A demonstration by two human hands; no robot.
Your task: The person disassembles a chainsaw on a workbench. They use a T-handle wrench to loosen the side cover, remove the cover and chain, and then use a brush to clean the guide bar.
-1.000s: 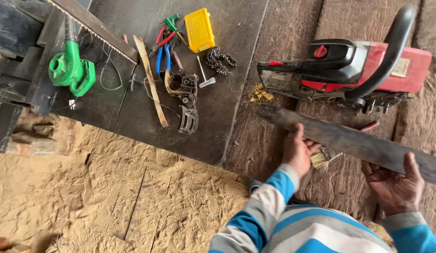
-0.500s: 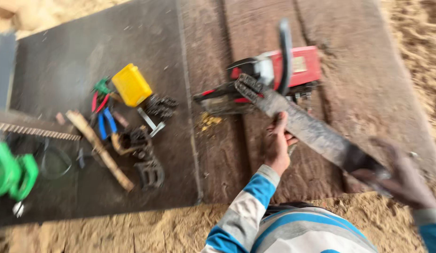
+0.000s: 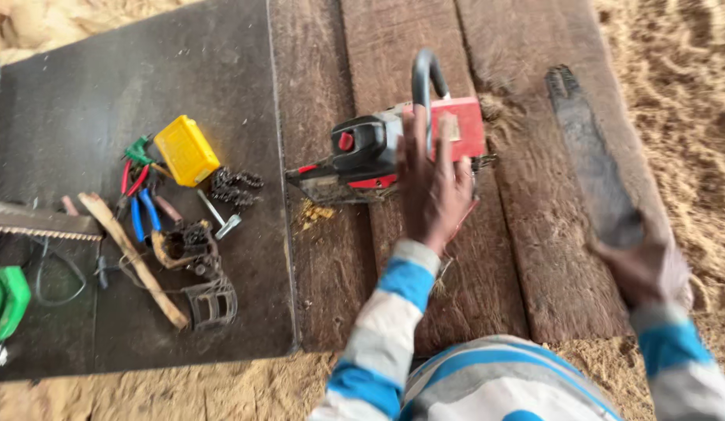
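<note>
The right grip is clenching around the near end of a long dark guide bar, which is lying along the right edge of the plank worktop. The left grip is hovering released, fingers spread, over the red and grey chainsaw body sitting mid-worktop. Further left, a yellow box, pliers and a loose chain are lying on the dark sheet.

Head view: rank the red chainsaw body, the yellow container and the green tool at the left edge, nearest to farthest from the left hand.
From the left hand:
1. Red chainsaw body, directly under the hand.
2. Yellow container, to the left on the dark mat.
3. Green tool, far left edge.
</note>
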